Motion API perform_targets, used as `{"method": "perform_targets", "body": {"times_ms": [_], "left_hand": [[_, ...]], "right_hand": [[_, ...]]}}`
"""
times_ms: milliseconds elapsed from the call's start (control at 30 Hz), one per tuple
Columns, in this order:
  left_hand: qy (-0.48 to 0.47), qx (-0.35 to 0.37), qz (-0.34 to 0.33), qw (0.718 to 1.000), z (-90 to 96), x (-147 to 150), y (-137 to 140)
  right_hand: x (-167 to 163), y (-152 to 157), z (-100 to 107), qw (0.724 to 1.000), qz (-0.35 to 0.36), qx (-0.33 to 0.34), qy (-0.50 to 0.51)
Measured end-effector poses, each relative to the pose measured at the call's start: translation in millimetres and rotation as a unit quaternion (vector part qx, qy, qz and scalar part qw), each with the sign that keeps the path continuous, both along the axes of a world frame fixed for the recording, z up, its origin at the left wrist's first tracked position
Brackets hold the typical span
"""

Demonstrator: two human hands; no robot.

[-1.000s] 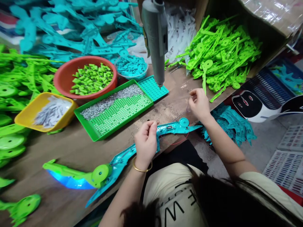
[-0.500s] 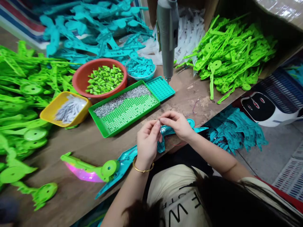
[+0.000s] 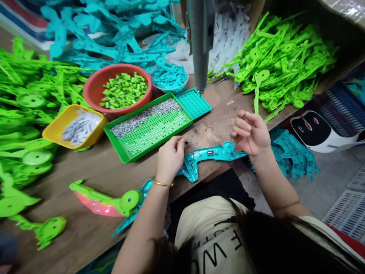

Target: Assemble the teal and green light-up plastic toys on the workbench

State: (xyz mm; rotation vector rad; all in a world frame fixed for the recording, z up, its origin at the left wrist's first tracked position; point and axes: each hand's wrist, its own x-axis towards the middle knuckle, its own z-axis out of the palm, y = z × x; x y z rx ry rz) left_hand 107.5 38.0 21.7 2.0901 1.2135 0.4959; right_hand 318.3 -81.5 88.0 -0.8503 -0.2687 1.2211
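A turquoise plastic gun-shaped shell [image 3: 203,154] lies at the table's front edge, with a small metallic part and thin red wires in it. Over its left part my left hand [image 3: 170,158] is closed, fingers pinched beside a small dark piece [image 3: 186,143] with wires. My right hand [image 3: 252,133] is raised beyond the shell's right end, its fingers curled in. A thin purple wire [image 3: 249,146] runs across that palm; what the fingertips pinch is too small to make out. Left of my left wrist, a green piece [image 3: 129,202] with a glowing pink-red cover rests on another turquoise part [image 3: 125,224].
Behind the shell stand a green perforated tray [image 3: 148,129] of metal screws, a turquoise tray [image 3: 195,104], a red bowl [image 3: 88,91] and a yellow bowl [image 3: 54,133]. A grey electric screwdriver [image 3: 201,49] hangs above. Green parts [image 3: 285,68] pile up at right.
My hands have come apart: the right one moved up and to the right, the left one slightly left. More of the turquoise shell shows. The glowing cover turned from magenta to pink-red.
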Motion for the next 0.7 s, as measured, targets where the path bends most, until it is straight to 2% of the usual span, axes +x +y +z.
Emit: {"method": "perform_targets", "body": {"times_ms": [133, 233, 433, 567, 700], "left_hand": [[-0.008, -0.040, -0.042, 0.998, -4.2, 12.0, 3.9], [-0.057, -0.098, -0.032, 0.993, -5.8, 11.1, 4.7], [-0.191, -0.160, 0.005, 0.969, 5.0, -11.1, -7.5], [-0.212, -0.212, 0.037, 0.953, 9.4, -30.1, -17.9], [-0.218, -0.242, 0.063, 0.943, 6.3, -45.8, -24.8]], "right_hand": [[-1.1, -7.0, 3.1, 0.999, 0.020, 0.013, -0.048], [-2.1, -10.6, 0.0, 0.994, 0.038, -0.003, -0.103], [3.5, -19.3, 2.9, 0.983, 0.022, -0.013, -0.180], [4.3, -22.8, 7.5, 0.983, -0.001, -0.031, -0.182], [4.0, -22.8, 12.6, 0.982, -0.014, -0.027, -0.185]]}}
